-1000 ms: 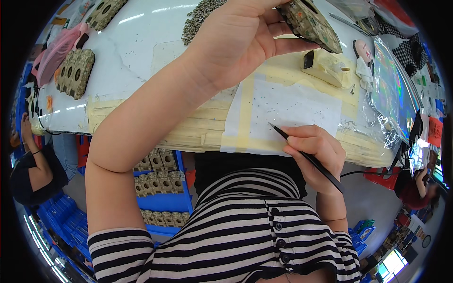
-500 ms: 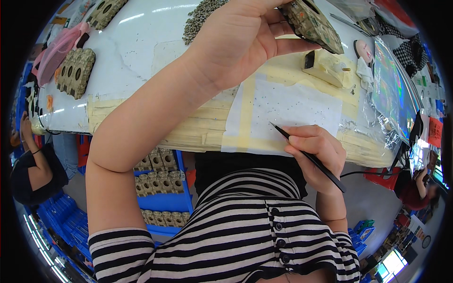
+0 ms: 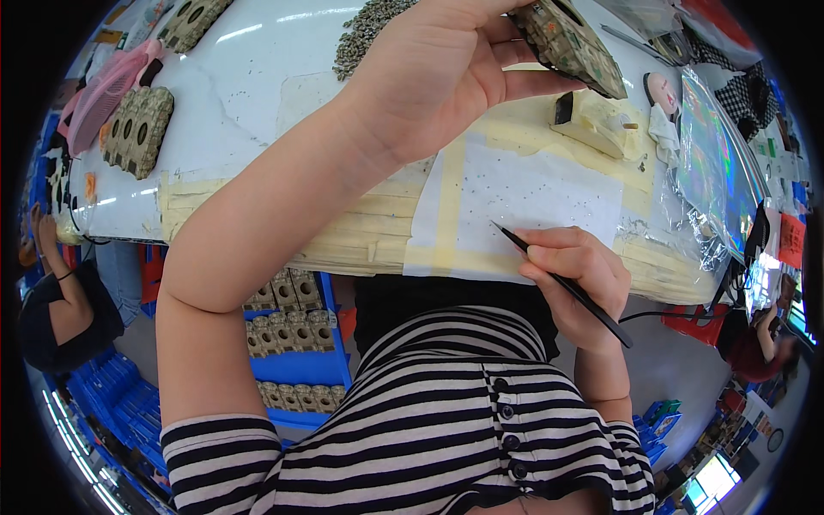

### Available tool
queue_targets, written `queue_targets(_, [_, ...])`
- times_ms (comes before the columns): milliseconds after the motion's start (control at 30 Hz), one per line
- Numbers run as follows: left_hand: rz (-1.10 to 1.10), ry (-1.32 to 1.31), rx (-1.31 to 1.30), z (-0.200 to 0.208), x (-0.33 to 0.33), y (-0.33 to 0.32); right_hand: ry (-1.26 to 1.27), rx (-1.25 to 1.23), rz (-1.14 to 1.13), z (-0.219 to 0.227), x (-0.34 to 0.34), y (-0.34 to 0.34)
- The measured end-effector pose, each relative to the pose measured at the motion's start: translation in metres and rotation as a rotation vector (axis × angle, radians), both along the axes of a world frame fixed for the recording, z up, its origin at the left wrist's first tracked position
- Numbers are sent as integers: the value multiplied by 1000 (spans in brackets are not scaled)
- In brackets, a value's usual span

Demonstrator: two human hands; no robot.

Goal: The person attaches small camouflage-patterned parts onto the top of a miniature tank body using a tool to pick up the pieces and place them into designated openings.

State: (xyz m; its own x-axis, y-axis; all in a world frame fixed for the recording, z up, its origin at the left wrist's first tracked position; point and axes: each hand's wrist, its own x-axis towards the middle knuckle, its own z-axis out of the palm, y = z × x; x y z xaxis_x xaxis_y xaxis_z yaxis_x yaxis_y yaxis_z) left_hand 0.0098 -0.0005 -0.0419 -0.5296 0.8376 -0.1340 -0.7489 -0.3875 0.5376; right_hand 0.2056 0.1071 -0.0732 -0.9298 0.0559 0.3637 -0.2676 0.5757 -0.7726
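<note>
My left hand (image 3: 459, 73) is raised over the far part of the table, its fingers closed around a camouflage-patterned housing (image 3: 577, 51). The top of that housing runs out of the picture. Lower right, my right hand (image 3: 584, 275) pinches black tweezers (image 3: 562, 281). Their fine tip points up and left, over a white sheet (image 3: 524, 197) sprinkled with tiny dark specks. Whether the tip holds anything is too small to tell. Just beyond the sheet lies a block wrapped in yellowish tape (image 3: 596, 124) with a small metal stud.
A heap of small metal parts (image 3: 371, 39) lies at the far middle. Two more camouflage housings, one of them here (image 3: 139, 133), rest at left by a pink fan (image 3: 107, 94). Blue trays (image 3: 300, 365) of housings stand below the table. Co-workers (image 3: 64, 300) sit at both sides.
Almost nothing differs. My right hand and the tweezers have shifted very slightly, and the co-worker's hand at left has moved a little.
</note>
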Motion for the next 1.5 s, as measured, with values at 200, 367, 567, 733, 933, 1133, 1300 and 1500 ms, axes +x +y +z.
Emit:
queue_targets(200, [-15,35,35,0,0,0,-43,-104,-47,2,4,1])
queue_targets(367, [60,98,-75,6,4,2,10,-444,-94,22,4,10])
queue_targets(567, [24,284,-35,1,5,4,112,-506,-152,70,-20,26])
queue_targets(733, [41,370,-104,6,10,4,52,-449,-165,86,-49,36])
queue_targets(933, [48,364,-128,10,12,4,50,-541,-76,78,-68,45])
queue_targets(1133, [38,365,-141,5,10,5,54,-641,-88,67,-70,47])
queue_targets(1300, [53,364,-141,4,11,6,0,-571,-84,69,-70,45])
queue_targets(1500, [58,376,-145,4,11,6,14,-563,-81,67,-70,46])
